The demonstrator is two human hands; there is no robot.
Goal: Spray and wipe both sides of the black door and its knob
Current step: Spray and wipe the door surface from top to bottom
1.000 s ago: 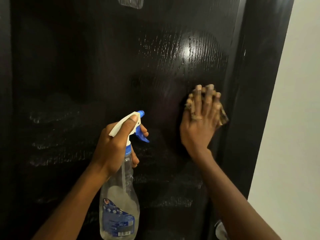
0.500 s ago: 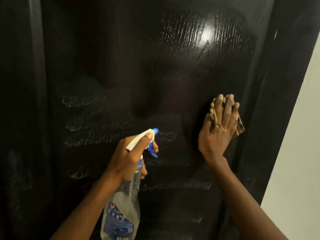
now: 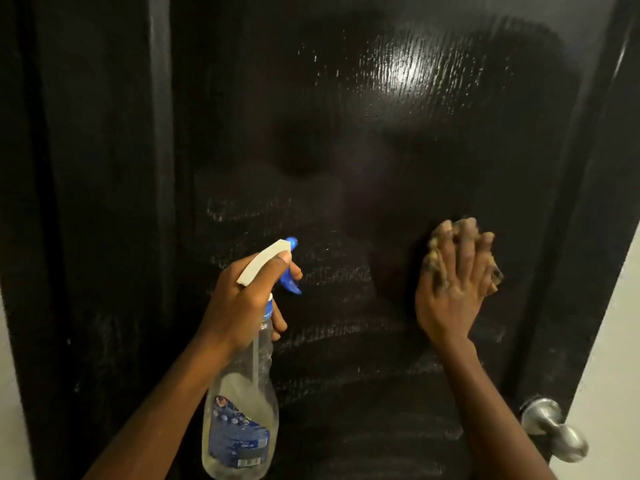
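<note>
The cloth (image 3: 496, 271), likely soft and limp, is pressed by the straight, close-set fingers of the right hand (image 3: 450, 296) against the door (image 3: 346, 133), up-left of the knob (image 3: 554, 431); the left hand (image 3: 242, 306) curls round the light-looking bottle (image 3: 242, 427).

left hand (image 3: 242, 299) curled gripping, right hand (image 3: 453, 292) seemingly flat

One wide-angle view, from the person's head, faces the door (image 3: 346, 133) nearly square-on and tilts a little downward. It sits close, so the door fills almost the whole frame. Both forearms rise from the near bottom edge, the left hand (image 3: 242, 299) with the bottle (image 3: 242, 420) left of centre and the right hand (image 3: 450, 292) right of centre. The knob (image 3: 554, 434) shows at the lower right, beside a strip of wall (image 3: 616, 375).
</note>
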